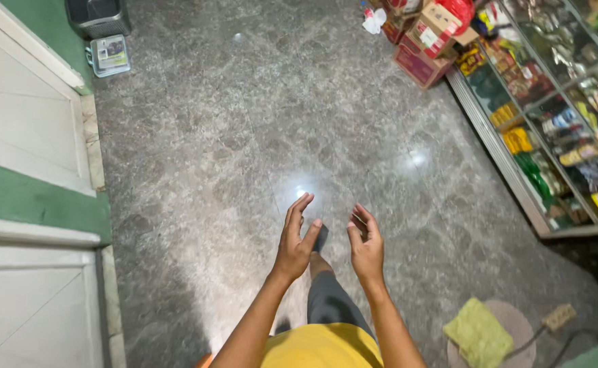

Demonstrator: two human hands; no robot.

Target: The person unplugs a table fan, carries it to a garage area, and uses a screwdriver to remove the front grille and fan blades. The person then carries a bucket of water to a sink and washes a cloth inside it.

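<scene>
Bare and empty, our left hand (294,240) and right hand (366,247) hover close together at waist height, fingers loosely spread and slightly curled, gripping nothing. Nothing is in hand or underway that we can see; both palms are released, and the nearest thing to them is the grey marble floor (231,136) below, with one leg stepping forward under them. Outward, the floor gives wide open room ahead. To the left runs a white and green wall (26,157); to the right, a glass display case (558,116) of packaged goods hems the way, with cardboard boxes (427,41) at its far end. Near our right foot lies what seems a yellow-green cloth (479,334) on a round mat.
</scene>
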